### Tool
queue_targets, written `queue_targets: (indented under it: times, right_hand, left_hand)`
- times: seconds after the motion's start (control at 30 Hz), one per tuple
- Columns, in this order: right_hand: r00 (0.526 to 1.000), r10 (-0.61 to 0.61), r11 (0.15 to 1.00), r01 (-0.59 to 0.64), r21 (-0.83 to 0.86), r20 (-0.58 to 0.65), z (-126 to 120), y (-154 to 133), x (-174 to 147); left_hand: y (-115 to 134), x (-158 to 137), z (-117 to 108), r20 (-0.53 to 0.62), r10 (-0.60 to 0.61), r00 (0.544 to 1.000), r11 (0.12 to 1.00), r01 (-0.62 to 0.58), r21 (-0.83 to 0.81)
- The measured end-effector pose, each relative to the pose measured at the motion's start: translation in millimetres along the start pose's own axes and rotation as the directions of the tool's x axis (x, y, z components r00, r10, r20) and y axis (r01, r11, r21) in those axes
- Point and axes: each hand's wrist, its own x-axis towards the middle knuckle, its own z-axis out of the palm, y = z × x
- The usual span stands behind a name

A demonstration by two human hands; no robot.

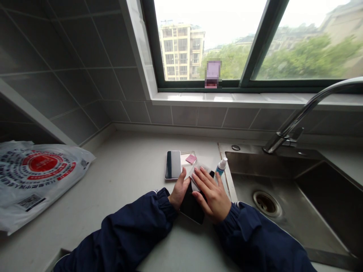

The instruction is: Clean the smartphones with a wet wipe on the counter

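Observation:
A black phone (193, 206) lies slanted between my hands with its dark glossy face up. My left hand (179, 190) holds its left edge, thumb raised along the side; the fingers beneath are hidden. A light grey cloth (195, 186) with a zigzag edge is spread over the upper part of the phone. Resting on that cloth is my right hand (211, 194), pressing it down with its fingers together and nearly flat. Just beyond the right fingertips stands a small spray bottle (221, 166) with a white top and blue label.
Left of the cloth lies a silver-and-dark flat device (173, 165), beside a clear case (185, 155) with a pink slip (191, 159). A steel sink (286, 192) with a faucet (295, 113) is at the right. A printed plastic bag (42, 181) sits at the left.

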Motion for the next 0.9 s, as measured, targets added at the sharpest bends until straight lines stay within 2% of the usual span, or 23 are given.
queue_targets:
  times: [0.33, 0.9]
  right_hand:
    - [1.0, -0.007, 1.0, 0.007, 0.011, 0.01, 0.2, 0.5, 0.3]
    - [0.997, -0.045, 0.999, 0.043, 0.032, 0.067, 1.6, -0.1, -1.1]
  left_hand:
    - [-0.2, 1.0, -1.0, -0.024, 0.026, 0.999, 1.0, -0.026, 0.002]
    - [0.5, 1.2, -2.5, 0.008, -0.018, 1.0, 1.0, 0.018, 0.0]
